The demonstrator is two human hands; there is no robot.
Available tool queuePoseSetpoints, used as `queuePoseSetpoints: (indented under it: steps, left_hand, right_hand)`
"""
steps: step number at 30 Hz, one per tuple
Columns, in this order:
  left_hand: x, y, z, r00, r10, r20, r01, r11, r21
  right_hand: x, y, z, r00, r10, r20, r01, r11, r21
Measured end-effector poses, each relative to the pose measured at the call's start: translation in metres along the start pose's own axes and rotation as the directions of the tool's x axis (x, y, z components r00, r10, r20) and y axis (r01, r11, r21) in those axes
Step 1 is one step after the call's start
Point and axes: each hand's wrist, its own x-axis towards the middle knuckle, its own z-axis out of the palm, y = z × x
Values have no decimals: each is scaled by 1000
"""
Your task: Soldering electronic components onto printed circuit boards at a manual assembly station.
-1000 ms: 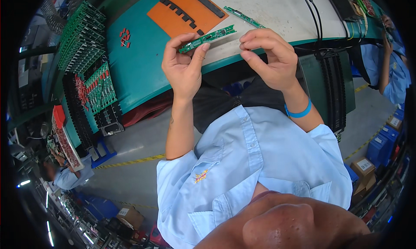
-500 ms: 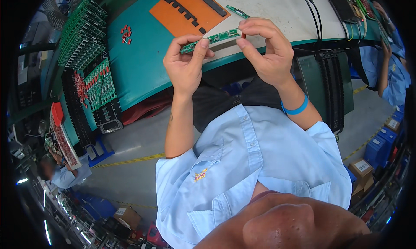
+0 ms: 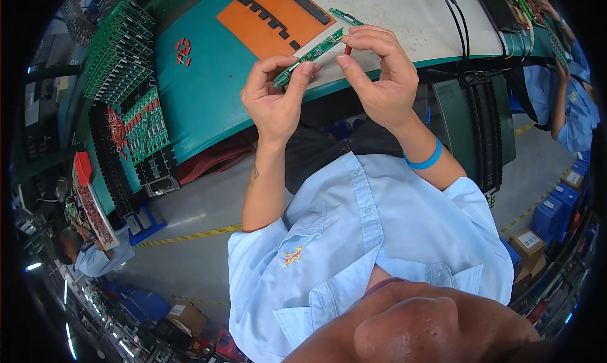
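A narrow green circuit board (image 3: 321,48) is pinched near its lower left end by my left hand (image 3: 275,104), thumb over fingers. It slants upward to the right above the table's front edge. My right hand (image 3: 384,78) pinches a small red component (image 3: 348,49) between thumb and forefinger, close to the board's upper right end. Whether the component touches the board, I cannot tell. Just beyond my right fingers, another narrow green board (image 3: 345,17) lies on the pale surface.
An orange mat (image 3: 237,23) carries black strips (image 3: 262,14). Loose red components (image 3: 183,50) lie on the green tabletop (image 3: 205,88). At left stand stacked green boards (image 3: 120,56) and a board panel with red parts (image 3: 147,124). Black cables (image 3: 460,21) cross the table. Co-workers sit at both sides.
The board has tilted more steeply, its right end rising and its left end dropping. My right hand has shifted slightly left with the red component.
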Motion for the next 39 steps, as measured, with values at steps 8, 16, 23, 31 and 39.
queuePoseSetpoints:
  steps: [8,16,23,31,39]
  left_hand:
    - [-2,-6,-3,998,60,10,-61,993,96]
    - [-1,-9,-3,992,124,5,-123,981,147]
    - [-2,-8,-2,991,132,-7,-128,976,178]
    - [-4,-7,0,985,173,15,-173,971,167]
    - [-3,-10,-2,979,197,45,-201,964,175]
  right_hand:
    - [-4,-2,0,993,115,40,-118,988,96]
    - [-4,-1,1,995,94,33,-96,992,85]
    - [-4,0,3,996,77,40,-80,994,68]
    - [-6,1,9,998,59,-5,-59,997,45]
    - [-4,3,16,992,71,-103,-66,996,53]
